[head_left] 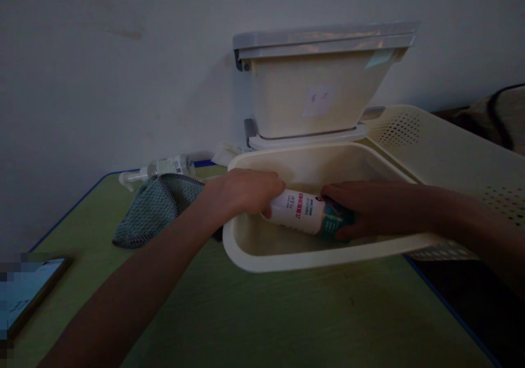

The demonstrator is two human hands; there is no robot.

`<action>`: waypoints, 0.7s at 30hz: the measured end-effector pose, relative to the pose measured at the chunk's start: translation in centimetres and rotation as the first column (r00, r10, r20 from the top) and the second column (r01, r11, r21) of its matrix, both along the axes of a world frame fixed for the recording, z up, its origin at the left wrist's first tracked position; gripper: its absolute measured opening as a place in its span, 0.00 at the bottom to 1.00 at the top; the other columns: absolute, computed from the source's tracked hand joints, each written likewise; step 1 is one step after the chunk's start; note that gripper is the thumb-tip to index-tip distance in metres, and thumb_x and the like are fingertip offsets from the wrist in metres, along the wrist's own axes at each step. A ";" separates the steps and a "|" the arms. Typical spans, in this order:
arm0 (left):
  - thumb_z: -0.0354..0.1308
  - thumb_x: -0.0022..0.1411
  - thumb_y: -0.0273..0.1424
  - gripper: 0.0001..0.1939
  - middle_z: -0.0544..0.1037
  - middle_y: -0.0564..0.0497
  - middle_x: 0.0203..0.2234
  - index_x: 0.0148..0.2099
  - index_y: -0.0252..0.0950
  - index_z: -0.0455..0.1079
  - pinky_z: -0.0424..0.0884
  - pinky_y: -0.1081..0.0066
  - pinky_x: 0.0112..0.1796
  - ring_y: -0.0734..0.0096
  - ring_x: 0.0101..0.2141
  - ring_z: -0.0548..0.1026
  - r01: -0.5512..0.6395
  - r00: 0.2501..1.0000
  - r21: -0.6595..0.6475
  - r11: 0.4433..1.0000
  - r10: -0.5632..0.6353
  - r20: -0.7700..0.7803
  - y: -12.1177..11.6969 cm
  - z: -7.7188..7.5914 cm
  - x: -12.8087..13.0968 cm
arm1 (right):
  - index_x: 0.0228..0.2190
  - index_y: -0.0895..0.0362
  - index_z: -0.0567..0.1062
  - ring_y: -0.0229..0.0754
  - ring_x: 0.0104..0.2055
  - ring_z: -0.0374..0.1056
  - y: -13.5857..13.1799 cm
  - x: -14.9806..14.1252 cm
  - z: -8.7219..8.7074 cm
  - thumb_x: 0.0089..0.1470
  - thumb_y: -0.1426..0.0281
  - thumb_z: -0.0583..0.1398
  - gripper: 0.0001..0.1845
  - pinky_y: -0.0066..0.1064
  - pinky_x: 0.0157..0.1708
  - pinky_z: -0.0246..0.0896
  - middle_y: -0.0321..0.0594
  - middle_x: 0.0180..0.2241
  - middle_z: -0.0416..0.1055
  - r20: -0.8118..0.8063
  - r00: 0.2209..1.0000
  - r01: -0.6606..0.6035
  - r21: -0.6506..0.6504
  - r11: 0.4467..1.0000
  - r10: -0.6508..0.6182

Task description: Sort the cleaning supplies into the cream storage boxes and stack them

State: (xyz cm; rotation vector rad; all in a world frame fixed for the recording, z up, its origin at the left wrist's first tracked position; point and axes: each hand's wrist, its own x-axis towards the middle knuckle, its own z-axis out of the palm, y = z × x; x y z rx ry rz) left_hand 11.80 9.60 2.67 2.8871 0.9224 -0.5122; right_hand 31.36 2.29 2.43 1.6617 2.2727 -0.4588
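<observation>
A white and green bottle [301,211] with red printed characters lies on its side inside a cream plastic basin [262,262]. Around its white left end my left hand [250,190] is closed. My right hand [348,209] grips the green right end, thumb below and fingers over the top. Both forearms reach across the basin's rim. The bottle's two ends are hidden by the hands.
Behind the basin stands a lidded storage box [283,94] against the wall. Left are a grey-green cloth [151,215], a clear pump bottle [170,167] lying down, and a phone [33,297]. A perforated cream basket [451,149] is at right.
</observation>
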 end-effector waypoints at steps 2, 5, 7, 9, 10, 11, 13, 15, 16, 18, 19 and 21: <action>0.58 0.52 0.32 0.20 0.74 0.49 0.44 0.49 0.41 0.65 0.63 0.70 0.31 0.60 0.39 0.72 -0.005 1.000 -0.013 1.000 0.005 0.003 0.2 -0.1 0.0 | 0.42 0.59 0.69 0.51 0.37 0.69 0.0 0.1 0.0 0.44 0.61 0.60 0.23 0.39 0.35 0.63 0.48 0.40 0.71 -0.004 1.000 -0.006 0.004 1.000 0.006; 0.59 0.50 0.32 0.20 0.75 0.49 0.43 0.48 0.41 0.66 0.63 0.69 0.32 0.60 0.39 0.72 -0.027 1.000 -0.041 0.999 0.028 0.012 0.5 -0.2 0.0 | 0.42 0.59 0.69 0.51 0.39 0.68 0.0 0.2 0.1 0.45 0.62 0.61 0.23 0.38 0.37 0.62 0.48 0.41 0.71 -0.002 1.000 -0.009 -0.009 1.000 0.009; 0.59 0.50 0.32 0.20 0.75 0.49 0.43 0.47 0.41 0.66 0.64 0.69 0.32 0.59 0.39 0.73 -0.044 0.999 -0.052 0.998 0.045 0.017 0.5 -0.3 0.0 | 0.43 0.60 0.69 0.52 0.40 0.68 0.0 0.2 0.1 0.46 0.63 0.62 0.23 0.39 0.38 0.62 0.48 0.41 0.70 -0.007 1.000 -0.020 -0.012 1.000 0.020; 0.60 0.50 0.31 0.21 0.75 0.48 0.43 0.48 0.41 0.65 0.64 0.68 0.33 0.58 0.39 0.73 -0.058 0.998 -0.048 0.997 0.059 0.008 0.4 -0.2 0.0 | 0.43 0.61 0.68 0.52 0.40 0.68 0.1 0.2 0.2 0.46 0.63 0.62 0.23 0.40 0.38 0.62 0.48 0.41 0.70 -0.017 0.999 -0.028 -0.014 1.000 0.028; 0.60 0.50 0.32 0.21 0.74 0.48 0.43 0.48 0.40 0.65 0.65 0.68 0.33 0.58 0.39 0.73 -0.063 0.998 -0.046 0.997 0.063 0.002 0.4 -0.2 0.1 | 0.44 0.61 0.68 0.53 0.40 0.68 0.1 0.2 0.2 0.46 0.63 0.62 0.23 0.40 0.39 0.62 0.49 0.41 0.70 -0.021 0.999 -0.030 -0.016 0.999 0.030; 0.60 0.50 0.32 0.21 0.74 0.48 0.43 0.49 0.40 0.65 0.65 0.68 0.33 0.59 0.39 0.73 -0.069 0.998 -0.045 0.997 0.069 -0.002 0.4 -0.2 0.1 | 0.43 0.61 0.68 0.53 0.40 0.68 0.1 0.2 0.1 0.46 0.62 0.62 0.24 0.41 0.39 0.62 0.49 0.41 0.70 -0.024 0.999 -0.032 -0.021 0.999 0.031; 0.60 0.49 0.32 0.21 0.74 0.48 0.43 0.48 0.40 0.65 0.65 0.68 0.34 0.60 0.38 0.73 -0.068 0.998 -0.050 0.996 0.068 -0.002 0.4 -0.2 0.1 | 0.43 0.61 0.68 0.53 0.41 0.68 0.1 0.3 0.1 0.47 0.62 0.62 0.23 0.41 0.39 0.62 0.49 0.41 0.70 -0.034 0.999 -0.035 -0.014 0.999 0.034; 0.60 0.49 0.32 0.21 0.74 0.48 0.43 0.47 0.40 0.65 0.65 0.68 0.34 0.60 0.38 0.73 -0.058 0.998 -0.054 0.997 0.058 0.009 0.5 -0.3 0.0 | 0.43 0.61 0.69 0.53 0.41 0.68 0.0 0.5 0.0 0.47 0.63 0.62 0.23 0.41 0.40 0.61 0.48 0.41 0.70 -0.051 0.998 -0.045 0.003 0.999 0.045; 0.60 0.49 0.32 0.21 0.74 0.48 0.42 0.47 0.40 0.65 0.65 0.68 0.33 0.60 0.38 0.73 -0.055 0.998 -0.053 0.997 0.056 0.014 0.5 -0.3 0.0 | 0.44 0.61 0.68 0.52 0.41 0.67 0.0 0.5 0.0 0.47 0.63 0.62 0.23 0.40 0.40 0.61 0.48 0.42 0.70 -0.057 0.997 -0.049 0.009 0.999 0.049; 0.60 0.49 0.32 0.20 0.74 0.49 0.42 0.47 0.40 0.66 0.65 0.68 0.33 0.60 0.38 0.73 -0.074 0.997 -0.048 0.996 0.075 0.021 0.5 -0.4 -0.1 | 0.44 0.61 0.68 0.52 0.42 0.67 0.1 0.6 0.0 0.47 0.62 0.62 0.24 0.40 0.40 0.61 0.49 0.42 0.70 -0.064 0.997 -0.052 0.008 0.999 0.052; 0.60 0.49 0.32 0.20 0.74 0.49 0.42 0.46 0.41 0.66 0.65 0.68 0.32 0.60 0.37 0.73 -0.090 0.996 -0.045 0.995 0.091 0.024 0.5 -0.4 -0.1 | 0.44 0.60 0.68 0.52 0.42 0.67 0.1 0.6 0.0 0.46 0.61 0.62 0.25 0.39 0.40 0.61 0.49 0.43 0.70 -0.061 0.997 -0.051 -0.002 0.999 0.051; 0.60 0.48 0.33 0.20 0.75 0.49 0.41 0.46 0.41 0.66 0.65 0.68 0.32 0.59 0.37 0.73 -0.104 0.993 -0.047 0.994 0.106 0.047 0.5 -0.4 -0.1 | 0.44 0.61 0.68 0.52 0.42 0.67 0.2 0.5 0.1 0.46 0.61 0.63 0.25 0.38 0.40 0.61 0.49 0.42 0.70 -0.054 0.998 -0.041 -0.014 0.999 0.041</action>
